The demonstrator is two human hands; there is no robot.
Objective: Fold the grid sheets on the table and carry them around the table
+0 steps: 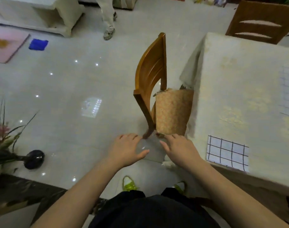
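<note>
Clearly the nearest grid sheet [227, 153] lies flat on the tabletop [236, 89], just right of the right hand [180, 150]. Both the right and the left hand [127, 148] hover spread and empty, the right one nearer.

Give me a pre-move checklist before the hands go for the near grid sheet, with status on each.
1. Left hand free: ok, fingers straight, holding nothing.
2. Right hand free: ok, open, holding nothing.
3. Near grid sheet visible on the table: ok, lying flat at the near corner, unfolded.
4. Hands over the table: not ok, both are out over the floor, left of the table edge.
5. Second grid sheet accounted for: cannot tell its full state, cut off by the frame's right edge.
6. Walking path: not ok, a wooden chair stands against the table's left side.
</note>
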